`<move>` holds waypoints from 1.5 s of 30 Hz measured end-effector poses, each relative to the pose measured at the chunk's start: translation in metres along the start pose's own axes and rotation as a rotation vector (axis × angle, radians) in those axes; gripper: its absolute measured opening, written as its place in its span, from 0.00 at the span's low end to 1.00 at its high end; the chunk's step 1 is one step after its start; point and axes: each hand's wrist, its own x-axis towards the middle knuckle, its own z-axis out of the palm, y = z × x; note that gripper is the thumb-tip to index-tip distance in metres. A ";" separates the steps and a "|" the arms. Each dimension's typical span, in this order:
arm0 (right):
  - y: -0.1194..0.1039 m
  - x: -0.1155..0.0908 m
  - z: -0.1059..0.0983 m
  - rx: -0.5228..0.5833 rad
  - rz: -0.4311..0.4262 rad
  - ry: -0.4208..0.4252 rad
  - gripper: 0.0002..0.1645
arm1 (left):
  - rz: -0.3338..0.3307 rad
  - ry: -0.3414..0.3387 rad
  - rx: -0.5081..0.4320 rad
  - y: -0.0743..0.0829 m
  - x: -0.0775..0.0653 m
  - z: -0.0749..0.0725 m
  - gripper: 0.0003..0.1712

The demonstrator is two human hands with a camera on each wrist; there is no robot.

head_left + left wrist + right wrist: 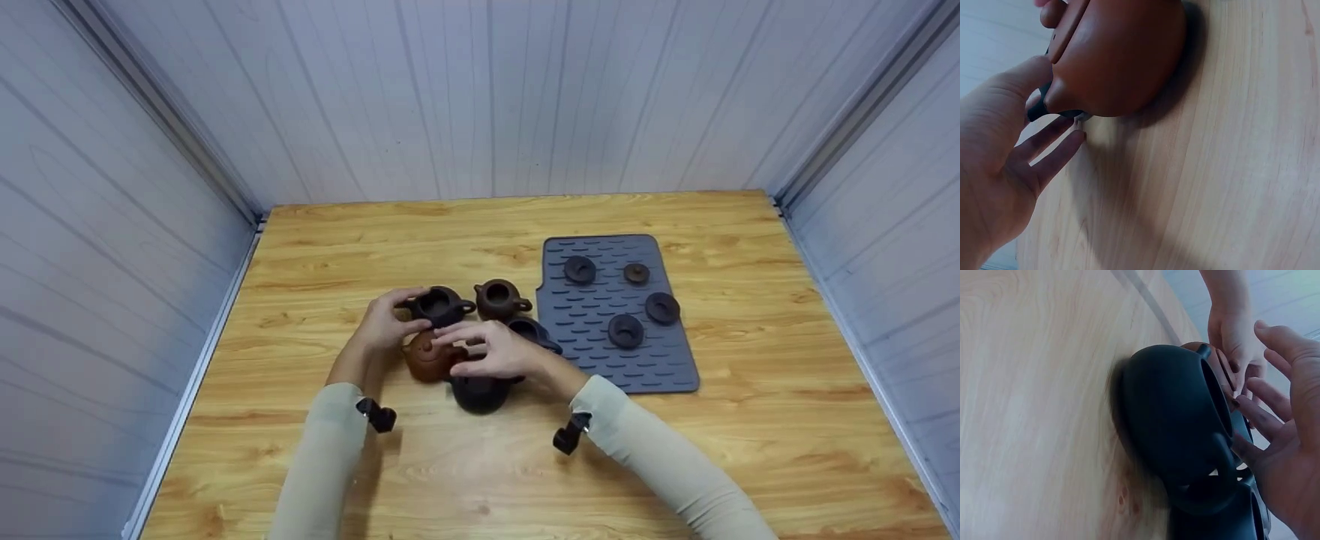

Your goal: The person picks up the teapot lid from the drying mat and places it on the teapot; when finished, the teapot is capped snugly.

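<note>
A reddish-brown teapot (429, 361), its lid on, stands at the front left of a cluster of teapots. My left hand (384, 321) holds the dark lidless teapot (438, 307) behind it from the spout side, thumb and fingers on either side; in the left wrist view the thumb passes close to the brown pot. Over the cluster is my right hand (499, 350), fingers spread and slightly bent, with fingertips near the brown lid's knob (1053, 13). Below that hand stands a black lidless teapot (1174, 410), partly covered in the head view.
Behind the right hand are a small brown lidless teapot (498, 298) and another dark one (529, 330). To the right lies a grey ridged mat (585, 371) bearing several lids, among them a small brown lid (636, 273). White panels (480, 97) enclose the wooden table (765, 315).
</note>
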 end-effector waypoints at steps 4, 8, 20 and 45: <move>-0.001 -0.005 -0.004 0.010 -0.021 0.004 0.30 | -0.016 0.015 -0.013 0.000 0.000 0.001 0.33; -0.001 -0.010 -0.012 -0.104 -0.075 0.033 0.30 | -0.034 0.014 -0.018 0.002 0.001 0.001 0.33; -0.001 -0.029 -0.048 -0.122 -0.061 0.088 0.31 | -0.063 -0.020 -0.066 0.001 0.003 0.001 0.36; 0.020 -0.081 -0.123 -0.188 0.055 0.349 0.34 | -0.057 -0.038 -0.092 0.001 0.003 0.001 0.37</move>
